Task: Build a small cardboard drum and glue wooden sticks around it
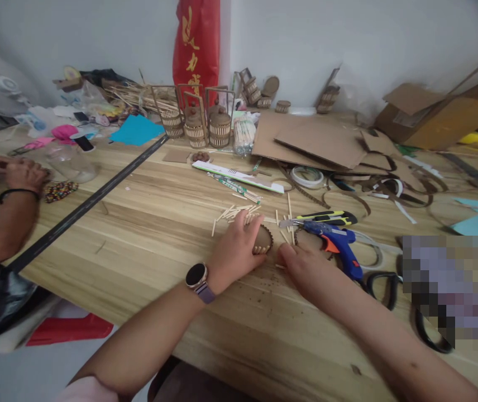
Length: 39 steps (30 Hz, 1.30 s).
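My left hand, with a watch on its wrist, curves its spread thumb and fingers around a small round cardboard base. Short pale sticks stand along the base's near rim. Just to the right, my right hand is closed in a pinch low over the table; a short wooden stick shows at its fingertips, partly hidden. More loose wooden sticks lie beyond my left hand. A blue glue gun rests beside my right hand, its nozzle over another round cardboard piece.
A yellow-black utility knife and black-handled scissors lie at right. Small stick baskets with tall handles stand at the back, near cardboard sheets. At left, a co-worker's hands are near a clear jar and beads.
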Each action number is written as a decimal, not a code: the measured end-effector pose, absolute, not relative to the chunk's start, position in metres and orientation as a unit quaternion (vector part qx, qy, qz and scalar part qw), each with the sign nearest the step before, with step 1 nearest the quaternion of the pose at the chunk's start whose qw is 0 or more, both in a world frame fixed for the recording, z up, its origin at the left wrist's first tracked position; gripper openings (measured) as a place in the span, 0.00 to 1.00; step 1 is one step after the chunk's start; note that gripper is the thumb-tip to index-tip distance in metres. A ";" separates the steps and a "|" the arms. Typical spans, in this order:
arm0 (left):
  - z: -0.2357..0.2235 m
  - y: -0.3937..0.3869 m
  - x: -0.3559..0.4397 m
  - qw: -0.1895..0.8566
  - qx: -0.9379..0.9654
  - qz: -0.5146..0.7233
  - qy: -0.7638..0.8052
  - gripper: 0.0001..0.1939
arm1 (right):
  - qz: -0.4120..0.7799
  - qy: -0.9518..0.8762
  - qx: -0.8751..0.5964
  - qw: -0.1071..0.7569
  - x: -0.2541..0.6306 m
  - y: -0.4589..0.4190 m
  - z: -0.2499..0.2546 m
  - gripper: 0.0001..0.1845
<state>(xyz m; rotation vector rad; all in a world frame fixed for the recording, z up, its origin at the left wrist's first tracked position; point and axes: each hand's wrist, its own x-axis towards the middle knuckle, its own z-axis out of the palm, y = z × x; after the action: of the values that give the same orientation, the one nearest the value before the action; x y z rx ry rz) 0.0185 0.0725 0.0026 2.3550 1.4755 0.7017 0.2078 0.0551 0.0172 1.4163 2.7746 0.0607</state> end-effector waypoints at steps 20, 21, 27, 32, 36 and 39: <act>0.001 0.072 0.018 0.133 0.817 0.238 0.508 0.39 | -0.148 0.874 0.458 -0.071 0.214 0.060 0.034 0.09; 0.001 0.072 0.018 0.133 0.816 0.238 0.509 0.40 | -0.170 0.866 0.461 -0.092 0.215 0.061 0.034 0.08; 0.001 0.072 0.018 0.127 0.820 0.238 0.505 0.39 | -0.243 0.818 0.492 -0.172 0.213 0.067 0.026 0.08; 0.001 0.072 0.018 0.128 0.821 0.245 0.499 0.38 | -0.247 0.807 0.503 -0.185 0.208 0.066 0.024 0.09; 0.002 0.072 0.018 0.127 0.822 0.240 0.500 0.38 | -0.236 0.819 0.486 -0.195 0.207 0.066 0.019 0.09; 0.002 0.072 0.018 0.126 0.823 0.234 0.502 0.38 | -0.233 0.822 0.479 -0.200 0.206 0.067 0.016 0.09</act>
<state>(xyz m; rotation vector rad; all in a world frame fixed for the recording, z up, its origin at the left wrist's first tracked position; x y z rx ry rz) 0.0184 0.0719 0.0020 2.3961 1.4619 0.6800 0.2062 0.0669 0.0156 1.7335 2.9754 -0.8419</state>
